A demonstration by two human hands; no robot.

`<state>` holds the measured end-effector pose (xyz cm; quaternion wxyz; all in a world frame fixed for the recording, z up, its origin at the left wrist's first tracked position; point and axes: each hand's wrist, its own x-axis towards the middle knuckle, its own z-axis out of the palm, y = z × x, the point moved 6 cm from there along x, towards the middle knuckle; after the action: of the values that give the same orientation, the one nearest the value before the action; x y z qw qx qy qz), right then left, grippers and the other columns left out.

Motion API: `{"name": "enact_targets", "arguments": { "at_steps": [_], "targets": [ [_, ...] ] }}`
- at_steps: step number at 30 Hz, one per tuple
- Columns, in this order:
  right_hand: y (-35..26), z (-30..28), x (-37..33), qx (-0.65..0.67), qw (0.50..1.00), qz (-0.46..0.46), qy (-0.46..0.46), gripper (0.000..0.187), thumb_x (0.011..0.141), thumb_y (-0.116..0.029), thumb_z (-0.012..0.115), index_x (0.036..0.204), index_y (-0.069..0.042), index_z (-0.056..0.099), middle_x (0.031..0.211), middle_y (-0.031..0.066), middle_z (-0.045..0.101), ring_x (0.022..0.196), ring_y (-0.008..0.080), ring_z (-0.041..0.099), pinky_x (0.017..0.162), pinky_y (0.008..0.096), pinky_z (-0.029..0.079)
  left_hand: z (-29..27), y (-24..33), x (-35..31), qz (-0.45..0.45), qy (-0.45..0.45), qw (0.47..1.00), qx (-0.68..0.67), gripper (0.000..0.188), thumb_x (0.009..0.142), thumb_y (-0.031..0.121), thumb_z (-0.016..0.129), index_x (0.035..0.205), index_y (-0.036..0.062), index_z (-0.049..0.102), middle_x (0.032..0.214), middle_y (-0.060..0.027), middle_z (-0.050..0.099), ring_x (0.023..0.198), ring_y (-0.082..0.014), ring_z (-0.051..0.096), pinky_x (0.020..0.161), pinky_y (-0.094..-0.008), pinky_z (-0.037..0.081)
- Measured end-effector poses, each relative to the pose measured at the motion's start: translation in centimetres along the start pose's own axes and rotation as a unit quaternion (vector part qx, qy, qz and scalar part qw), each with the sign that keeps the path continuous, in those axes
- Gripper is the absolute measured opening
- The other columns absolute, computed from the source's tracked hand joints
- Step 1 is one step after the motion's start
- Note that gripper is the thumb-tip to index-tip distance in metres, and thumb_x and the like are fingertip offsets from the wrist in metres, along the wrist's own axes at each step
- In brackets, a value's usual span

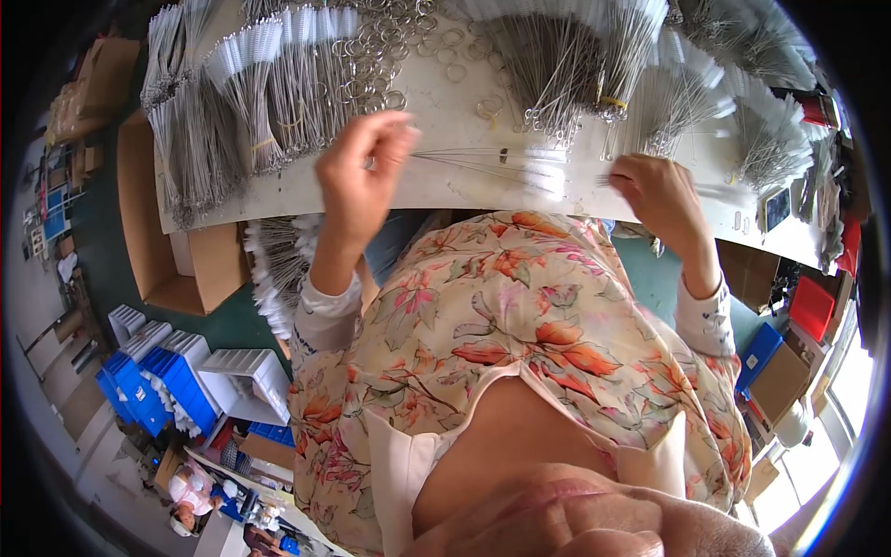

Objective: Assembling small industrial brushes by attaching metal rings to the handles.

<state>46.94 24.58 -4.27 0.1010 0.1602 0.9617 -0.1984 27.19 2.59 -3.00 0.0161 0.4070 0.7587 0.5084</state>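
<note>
My left hand (360, 172) is raised over the table's near edge, its thumb and fingers pinched together. A small metallic glint shows by its curled fingers, but I cannot make out what they hold. Beside its fingertips, several thin wire brushes (501, 162) lie across the white tabletop, bristle ends toward the right and blurred. My right hand (657, 197) is closed with bent fingers near the table's front edge. A short dark sliver shows at its fingertips, too small to name. Loose metal split rings (453, 56) lie scattered beyond my left hand.
Bundles of wire brushes (251, 93) crowd the table's left side, with more bundles (557, 65) at the back right. A phone-like device (777, 209) lies at the right edge. An open cardboard box (148, 232) and blue and white crates (176, 371) stand on the left.
</note>
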Motion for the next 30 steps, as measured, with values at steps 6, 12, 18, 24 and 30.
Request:
{"name": "enact_targets", "arguments": {
  "at_steps": [6,12,18,24,30],
  "targets": [
    [0.7,3.2,-1.0,0.153,0.985,0.026,0.074,0.008,0.082,-0.012,0.056,0.082,-0.005,0.061,0.075,0.009,0.062,0.068,0.0295,0.061,0.059,0.0374,0.047,0.8,-5.6,-3.9,-0.038,-0.081,0.982,0.166,0.014,0.084,0.014,0.063,0.088,0.0006,0.061,0.059,-0.0006,0.058,0.052,-0.0046,0.052,0.048,-0.0219,0.041],
    [-11.3,2.2,4.8,0.265,0.933,-0.197,0.145,0.008,0.081,-0.013,0.06,0.084,-0.006,0.061,0.089,0.0057,0.062,0.07,0.0273,0.061,0.062,0.0353,0.049,0.6,-4.4,-2.9,-0.222,-0.101,0.949,-0.202,0.006,0.084,0.003,0.059,0.08,-0.0009,0.057,0.08,-0.0079,0.063,0.069,-0.0089,0.061,0.058,-0.0242,0.052],
    [-13.9,2.5,6.6,0.281,0.927,-0.23,0.095,0.008,0.082,-0.009,0.06,0.085,-0.001,0.06,0.086,0.0092,0.062,0.07,0.0233,0.061,0.062,0.0323,0.048,-1.7,0.1,0.8,-0.149,-0.13,0.943,-0.267,0.008,0.084,-0.001,0.055,0.09,-0.0041,0.06,0.1,-0.0128,0.06,0.081,-0.0116,0.061,0.069,-0.0263,0.056],
    [-12.6,1.8,7.0,0.491,0.857,-0.14,-0.072,0.014,0.085,-0.015,0.059,0.089,-0.002,0.063,0.071,0.0067,0.062,0.058,0.012,0.055,0.055,0.0279,0.044,-2.0,1.4,1.6,-0.083,-0.199,0.935,-0.28,0.016,0.084,-0.003,0.054,0.097,-0.002,0.063,0.103,-0.0135,0.059,0.085,-0.0137,0.061,0.072,-0.0263,0.056],
    [-11.9,1.2,7.2,0.572,0.801,-0.115,-0.13,0.018,0.089,-0.019,0.057,0.089,-0.003,0.064,0.065,-0.0006,0.057,0.052,0.0052,0.045,0.048,0.0206,0.036,-1.0,3.1,2.1,-0.068,-0.124,0.95,-0.278,0.021,0.08,-0.008,0.054,0.1,-0.0064,0.06,0.103,-0.0168,0.061,0.088,-0.0188,0.063,0.073,-0.0259,0.053]
  ]
}}
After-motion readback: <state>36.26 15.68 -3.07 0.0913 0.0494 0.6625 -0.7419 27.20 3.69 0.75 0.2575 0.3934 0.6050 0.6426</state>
